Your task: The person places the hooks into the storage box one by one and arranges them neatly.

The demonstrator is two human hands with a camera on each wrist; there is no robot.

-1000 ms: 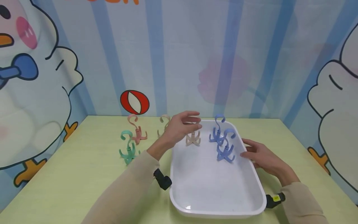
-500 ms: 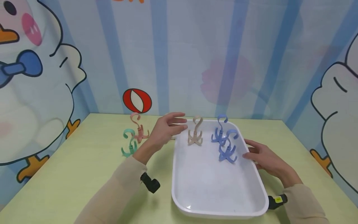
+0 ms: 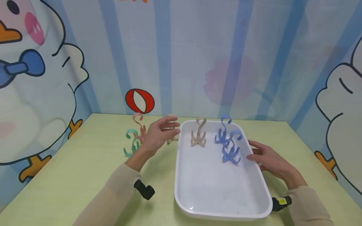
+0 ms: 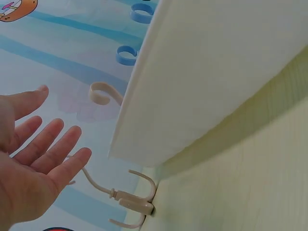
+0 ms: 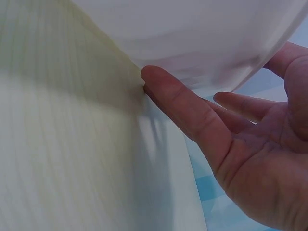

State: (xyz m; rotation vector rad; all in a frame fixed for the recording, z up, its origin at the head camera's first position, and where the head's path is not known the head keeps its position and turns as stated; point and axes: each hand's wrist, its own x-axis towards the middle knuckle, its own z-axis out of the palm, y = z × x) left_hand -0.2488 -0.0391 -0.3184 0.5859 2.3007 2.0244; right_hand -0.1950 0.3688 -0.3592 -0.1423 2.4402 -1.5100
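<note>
My left hand (image 3: 158, 135) is held in the air left of the white tray (image 3: 220, 188), fingers extended and holding nothing. Partly behind it on the table stands a beige multi-prong hanging hook (image 4: 132, 202). Another beige hanging hook (image 3: 199, 138) stands inside the tray, near its far left corner. Toward the right wall are two blue hanging hooks, the farther one (image 3: 222, 138) just behind the nearer one (image 3: 231, 155). My right hand (image 3: 268, 158) holds the tray's right side, thumb over the rim and fingers against the outer wall (image 5: 192, 43).
Left of the tray on the pale green table (image 3: 70, 175) stand a green hanging hook (image 3: 133, 147) and a pink hanging hook (image 3: 142, 131), the pink partly hidden by my left hand. A printed cartoon backdrop (image 3: 186, 62) rises behind the table's far edge.
My left hand has moved left, from over the tray and its beige hook to outside the tray's left rim. My right hand stays on the tray. The view has shifted slightly.
</note>
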